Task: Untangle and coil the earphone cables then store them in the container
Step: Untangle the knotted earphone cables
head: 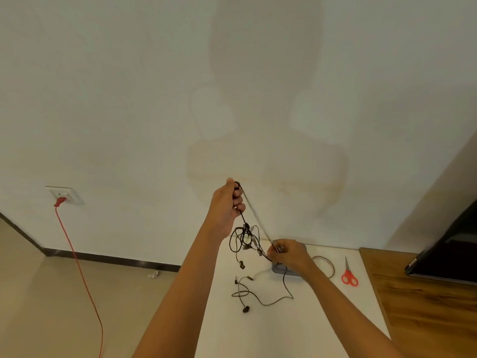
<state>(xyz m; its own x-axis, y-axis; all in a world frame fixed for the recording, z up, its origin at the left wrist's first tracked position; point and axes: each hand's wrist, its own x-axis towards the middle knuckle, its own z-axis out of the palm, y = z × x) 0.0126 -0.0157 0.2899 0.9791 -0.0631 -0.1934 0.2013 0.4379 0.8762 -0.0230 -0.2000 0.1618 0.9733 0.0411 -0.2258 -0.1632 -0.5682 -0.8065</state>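
Black earphone cables (pixel 244 237) knotted mid-air, strung between left hand (pixel 227 205), raised, clamped on one end, and right hand (pixel 290 254), pinching a strand near grey container (pixel 280 270). Loose lengths on white worktop (pixel 271 332). Untangling stage, no coils yet. Next, likely: ease one strand free without tightening.

Matt white worktop (pixel 322 319) meets grained wood panel (pixel 426 306), with thin rubbery black earphone cables (pixel 241 241) and red plastic-handled scissors (pixel 349 276).
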